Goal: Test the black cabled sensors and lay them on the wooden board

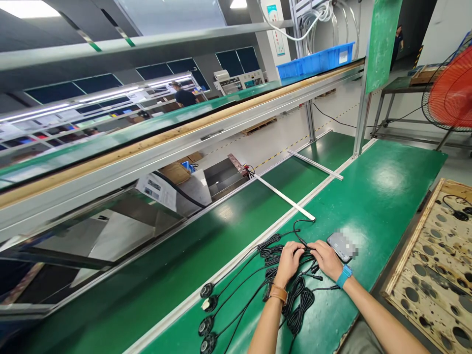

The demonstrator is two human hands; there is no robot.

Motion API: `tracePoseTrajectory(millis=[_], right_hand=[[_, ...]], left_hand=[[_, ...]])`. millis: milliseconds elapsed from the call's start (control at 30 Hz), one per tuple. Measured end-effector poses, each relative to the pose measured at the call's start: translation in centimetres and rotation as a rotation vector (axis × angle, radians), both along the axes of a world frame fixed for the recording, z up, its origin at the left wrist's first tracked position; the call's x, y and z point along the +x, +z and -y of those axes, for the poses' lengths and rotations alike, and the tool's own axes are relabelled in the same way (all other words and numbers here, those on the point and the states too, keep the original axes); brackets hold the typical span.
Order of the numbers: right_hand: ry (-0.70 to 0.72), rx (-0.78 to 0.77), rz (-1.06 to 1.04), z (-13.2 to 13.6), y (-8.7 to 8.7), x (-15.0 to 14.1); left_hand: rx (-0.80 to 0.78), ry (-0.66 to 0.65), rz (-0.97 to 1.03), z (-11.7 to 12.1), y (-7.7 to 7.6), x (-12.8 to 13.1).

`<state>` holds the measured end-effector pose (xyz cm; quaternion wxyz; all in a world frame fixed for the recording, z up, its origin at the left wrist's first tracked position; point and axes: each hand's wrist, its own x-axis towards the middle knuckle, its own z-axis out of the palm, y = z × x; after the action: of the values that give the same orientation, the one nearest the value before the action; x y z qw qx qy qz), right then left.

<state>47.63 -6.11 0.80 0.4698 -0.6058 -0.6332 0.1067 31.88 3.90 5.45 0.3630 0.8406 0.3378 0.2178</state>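
Grip narrow: left hand [289, 261], right hand [326, 258] pinching black cable [307, 248]; wooden tray [413, 231] holding corded piece [460, 215]

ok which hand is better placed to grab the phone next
Right, I'd say: the phone lies just beside the right hand, while the left hand is farther off. Both are at the black cables, so neither looks free.

I count two grips, my left grip [289, 263] and right grip [326, 258]; two straps, one brown [278, 294], one blue [344, 276]; four round black devices [205, 325]; one phone [337, 245]; two crossbars [283, 196]; one red fan [455, 91]. The bundled black cables [300, 307] overlap too much to count.
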Motion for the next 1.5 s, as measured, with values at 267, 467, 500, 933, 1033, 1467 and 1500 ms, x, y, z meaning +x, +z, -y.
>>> tracePoseTrajectory(millis=[267,467,500,933,1033,1467,1500], right_hand=[[-0.002,0.018,-0.014,-0.1,-0.1,0.0],[0.022,0.005,0.008,-0.1,-0.1,0.0],[0.026,0.003,0.009,-0.1,-0.1,0.0],[0.056,-0.007,0.111,-0.1,-0.3,-0.2],[0.072,-0.001,0.138,0.0,-0.4,-0.1],[0.102,0.011,0.244,0.2,-0.5,-0.4],[0.106,0.01,0.262,0.3,-0.4,-0.4]], left_hand=[[0.007,-0.005,-0.002,0.1,-0.2,-0.1],[-0.002,-0.01,0.0,0.1,-0.5,-0.1],[-0.002,-0.01,-0.002,0.0,-0.5,-0.1],[0.058,-0.012,-0.024,0.2,-1.0,-0.2],[0.06,-0.024,-0.044,0.1,-1.0,-0.2],[0.071,-0.018,-0.039,0.3,-1.6,-0.3],[0.069,-0.029,-0.044,0.2,-1.6,-0.3]])
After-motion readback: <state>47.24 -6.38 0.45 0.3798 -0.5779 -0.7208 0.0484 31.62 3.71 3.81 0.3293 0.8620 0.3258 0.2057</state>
